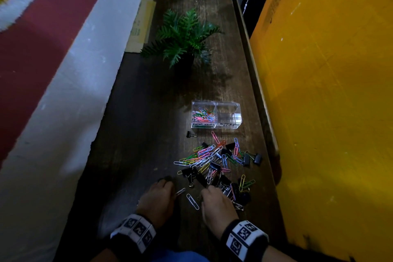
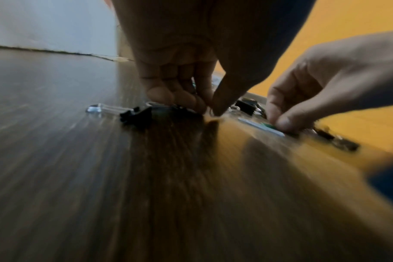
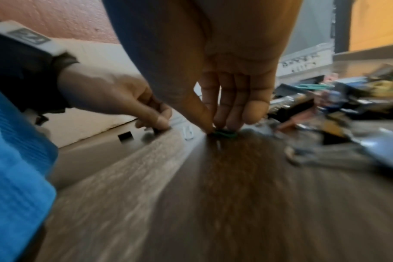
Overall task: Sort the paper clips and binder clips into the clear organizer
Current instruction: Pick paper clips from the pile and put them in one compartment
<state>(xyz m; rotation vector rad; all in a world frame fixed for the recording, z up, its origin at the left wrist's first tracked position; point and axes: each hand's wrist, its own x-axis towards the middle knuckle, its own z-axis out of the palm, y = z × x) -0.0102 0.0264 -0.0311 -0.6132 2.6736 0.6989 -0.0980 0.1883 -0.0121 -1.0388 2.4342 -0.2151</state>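
Note:
The clear organizer (image 1: 215, 122) stands mid-table; its left compartment holds coloured paper clips and its right one, labelled for binder clips, shows nothing inside. A mixed pile of paper clips and black binder clips (image 1: 217, 164) lies in front of it. At the pile's near edge my left hand (image 1: 171, 192) pinches a pale paper clip (image 1: 180, 191) against the wood, its thumb and fingertips (image 2: 200, 106) meeting at the tabletop beside a black binder clip (image 2: 137, 117). My right hand (image 1: 205, 193) pinches a green paper clip (image 3: 224, 133) flat on the table.
A white paper clip (image 1: 192, 201) lies between my hands, and one binder clip (image 1: 191, 134) sits apart near the organizer. A potted fern (image 1: 182, 36) stands farther back. A raised wooden lip (image 1: 255, 83) and a yellow panel (image 1: 329, 112) bound the right side.

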